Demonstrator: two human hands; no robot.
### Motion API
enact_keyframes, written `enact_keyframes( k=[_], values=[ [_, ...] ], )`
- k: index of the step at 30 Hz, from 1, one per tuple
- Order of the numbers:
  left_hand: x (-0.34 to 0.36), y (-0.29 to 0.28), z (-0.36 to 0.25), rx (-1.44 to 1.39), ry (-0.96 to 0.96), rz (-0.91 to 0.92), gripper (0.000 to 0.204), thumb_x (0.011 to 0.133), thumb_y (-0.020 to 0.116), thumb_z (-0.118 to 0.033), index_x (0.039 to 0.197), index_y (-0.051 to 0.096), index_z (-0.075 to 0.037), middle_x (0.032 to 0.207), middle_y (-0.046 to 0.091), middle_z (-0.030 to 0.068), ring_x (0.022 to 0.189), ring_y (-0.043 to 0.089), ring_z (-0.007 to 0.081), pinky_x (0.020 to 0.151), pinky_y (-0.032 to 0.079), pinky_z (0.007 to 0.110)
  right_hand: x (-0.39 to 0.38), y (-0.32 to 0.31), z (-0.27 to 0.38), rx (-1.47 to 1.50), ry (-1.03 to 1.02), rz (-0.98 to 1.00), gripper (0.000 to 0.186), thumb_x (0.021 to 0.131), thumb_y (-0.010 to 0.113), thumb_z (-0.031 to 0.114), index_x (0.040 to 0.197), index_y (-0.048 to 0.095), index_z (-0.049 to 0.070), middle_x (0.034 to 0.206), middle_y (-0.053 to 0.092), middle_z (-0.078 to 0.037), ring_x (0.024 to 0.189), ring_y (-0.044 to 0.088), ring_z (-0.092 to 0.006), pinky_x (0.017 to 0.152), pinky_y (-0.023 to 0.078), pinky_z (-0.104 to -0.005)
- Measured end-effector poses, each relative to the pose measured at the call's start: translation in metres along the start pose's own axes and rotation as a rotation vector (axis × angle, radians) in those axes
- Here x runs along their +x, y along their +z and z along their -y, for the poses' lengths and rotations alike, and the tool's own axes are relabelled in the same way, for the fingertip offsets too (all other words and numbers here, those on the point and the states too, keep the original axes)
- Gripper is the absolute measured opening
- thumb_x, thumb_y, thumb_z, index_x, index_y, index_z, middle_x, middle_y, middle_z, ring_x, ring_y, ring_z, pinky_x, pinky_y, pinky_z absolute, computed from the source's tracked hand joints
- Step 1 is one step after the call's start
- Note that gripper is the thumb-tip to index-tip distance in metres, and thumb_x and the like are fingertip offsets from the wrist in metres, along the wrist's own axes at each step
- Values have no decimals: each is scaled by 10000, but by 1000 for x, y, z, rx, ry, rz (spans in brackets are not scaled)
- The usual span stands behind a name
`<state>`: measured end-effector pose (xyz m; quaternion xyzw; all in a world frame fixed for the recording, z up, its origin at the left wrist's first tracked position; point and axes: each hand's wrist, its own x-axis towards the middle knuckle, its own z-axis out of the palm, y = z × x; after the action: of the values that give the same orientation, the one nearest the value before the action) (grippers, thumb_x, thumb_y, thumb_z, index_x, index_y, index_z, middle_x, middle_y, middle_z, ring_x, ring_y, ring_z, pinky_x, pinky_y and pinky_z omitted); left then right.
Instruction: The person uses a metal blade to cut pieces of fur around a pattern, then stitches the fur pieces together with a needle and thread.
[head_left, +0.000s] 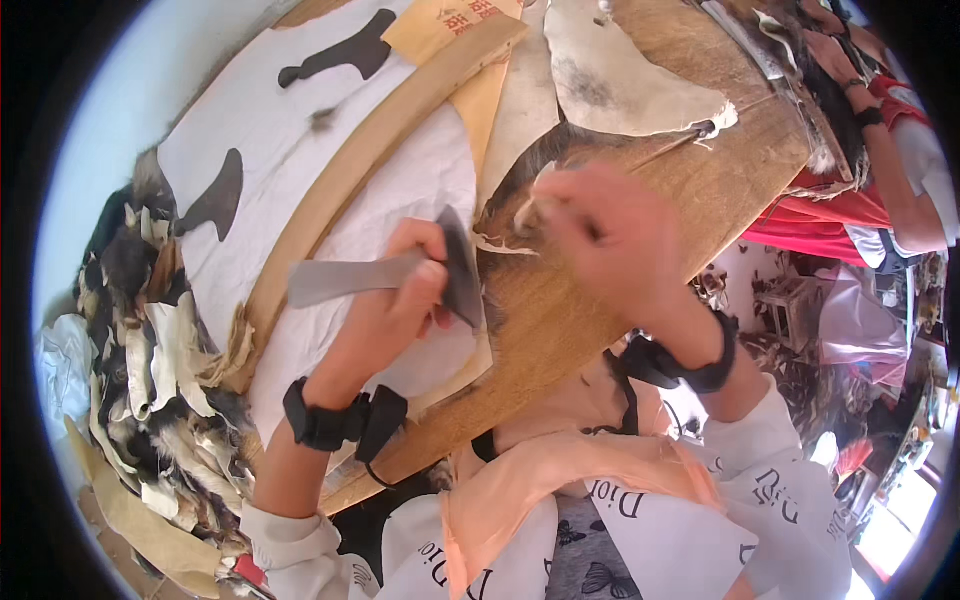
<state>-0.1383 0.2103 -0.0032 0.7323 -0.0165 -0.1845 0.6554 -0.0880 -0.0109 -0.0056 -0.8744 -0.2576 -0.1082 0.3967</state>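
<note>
My left hand [395, 300] is closed around a T-shaped knife [345, 280] with a grey handle and a dark curved blade, held above white paper. Over the wooden board, my right hand [625, 225] is blurred by motion, its fingers curled together. At its fingertips is the pale edge of a furred hide piece [525, 205], which seems pinched there; the blur hides the exact grip. Just beyond lies a cream hide [630, 75] with a grey patch.
A curved wooden strip [350, 175] crosses the white paper [265, 110]. Two dark T-shaped pieces, one far [345, 50] and one left [215, 200], lie on it. Hide scraps [150, 350] are heaped at the left. Another person's arm [890, 150] is at the far right.
</note>
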Motion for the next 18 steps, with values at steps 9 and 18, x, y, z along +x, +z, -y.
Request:
enact_keyframes(
  k=[9,18],
  values=[
    [-11,-4,2,181,128,10,423,923,371,-492,943,441,-75,703,362,-41,636,321,47,566,263,195,-14,31,5,-249,-135,195,168,714,618,149,860,554,96,871,480,-66,846,494,-248,645,457,-329],
    [-5,0,2,212,116,93,488,861,479,-545,932,452,-62,685,418,-5,636,397,74,561,322,212,-13,33,-2,-83,-123,164,56,733,551,78,778,524,58,776,479,-86,774,513,-275,634,451,-368]
  ],
)
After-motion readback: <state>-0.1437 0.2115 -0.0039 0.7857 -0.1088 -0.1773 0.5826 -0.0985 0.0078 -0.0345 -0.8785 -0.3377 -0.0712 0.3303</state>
